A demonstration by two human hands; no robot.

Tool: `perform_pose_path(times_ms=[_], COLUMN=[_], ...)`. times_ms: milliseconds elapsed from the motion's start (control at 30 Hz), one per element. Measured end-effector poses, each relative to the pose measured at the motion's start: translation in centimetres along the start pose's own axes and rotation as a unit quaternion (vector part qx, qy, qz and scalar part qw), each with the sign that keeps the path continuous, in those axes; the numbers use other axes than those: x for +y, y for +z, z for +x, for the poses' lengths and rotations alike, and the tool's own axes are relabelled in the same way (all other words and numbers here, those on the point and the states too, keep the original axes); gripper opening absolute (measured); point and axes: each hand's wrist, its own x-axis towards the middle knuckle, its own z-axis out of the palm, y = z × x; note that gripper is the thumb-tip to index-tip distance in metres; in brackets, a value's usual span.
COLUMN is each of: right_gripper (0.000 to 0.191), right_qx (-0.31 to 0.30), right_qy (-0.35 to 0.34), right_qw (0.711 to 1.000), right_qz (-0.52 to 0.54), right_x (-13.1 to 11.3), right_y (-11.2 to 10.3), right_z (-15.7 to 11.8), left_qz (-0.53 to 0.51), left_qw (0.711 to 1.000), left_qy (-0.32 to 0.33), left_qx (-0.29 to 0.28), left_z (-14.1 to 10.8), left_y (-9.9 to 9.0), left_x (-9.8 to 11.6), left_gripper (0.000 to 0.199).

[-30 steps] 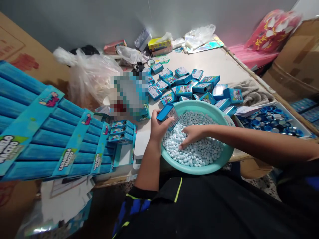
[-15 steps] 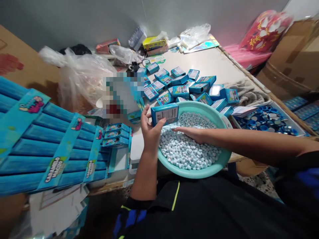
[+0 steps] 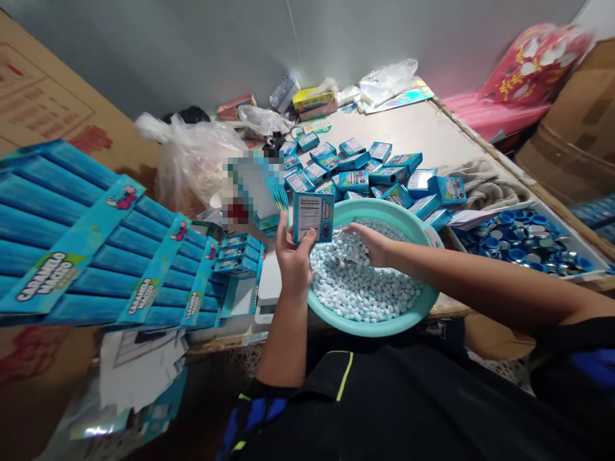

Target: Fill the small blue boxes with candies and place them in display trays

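Observation:
A small blue printed box point(image 3: 311, 216) stands upright in my left hand point(image 3: 295, 256), thumb on its face and fingers behind it, at the left rim of a turquoise basin point(image 3: 375, 330). Pale blue and white candies point(image 3: 358, 294) fill the basin. My right hand point(image 3: 372, 245) is inside the basin, cupped around a heap of candies that spills between its fingers, close to the box. Behind the basin lie many similar blue boxes point(image 3: 353, 181) in a loose pile.
Stacked blue cartons point(image 3: 86, 250) stand on the left, near a white scale point(image 3: 270, 282). A tray point(image 3: 583, 276) of blue and silver caps is on the right, beside a grey cloth point(image 3: 490, 186). Plastic bags point(image 3: 196, 153) and a yellow box point(image 3: 313, 100) sit farther back.
My left hand has turned the box from lying sideways to upright. My right hand has risen from the candies with a scoop of them. The view has shifted a little.

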Motion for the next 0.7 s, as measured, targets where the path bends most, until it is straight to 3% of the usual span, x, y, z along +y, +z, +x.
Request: perform_pose_path(times_ms=[167, 367, 567, 700], right_gripper=[0.013, 0.012, 0.010, 0.005], right_qx=[-0.012, 0.019, 0.044, 0.034], right_qy=[-0.046, -0.058, -0.060, -0.072], right_qw=[0.998, 0.997, 0.996, 0.995], right_qz=[0.045, 0.054, 0.057, 0.053], right_x=[-0.5, -0.7, -0.8, -0.7], right_y=[0.0, 0.0, -0.1, -0.4], right_z=[0.0, 0.5, 0.6, 0.7], left_qz=[-0.011, 0.055, 0.196, 0.199], left_qw=[1.000, 0.992, 0.952, 0.923], left_qy=[0.000, 0.029, 0.038, 0.033], left_qx=[-0.019, -0.112, -0.232, -0.328], left_z=[-0.1, -1.0, -1.5, -2.0], left_y=[-0.7, -0.8, -0.5, 0.2], left_x=[-0.3, 0.5, 1.7, 2.2], left_gripper=[0.057, 0.057, 0.034, 0.041])
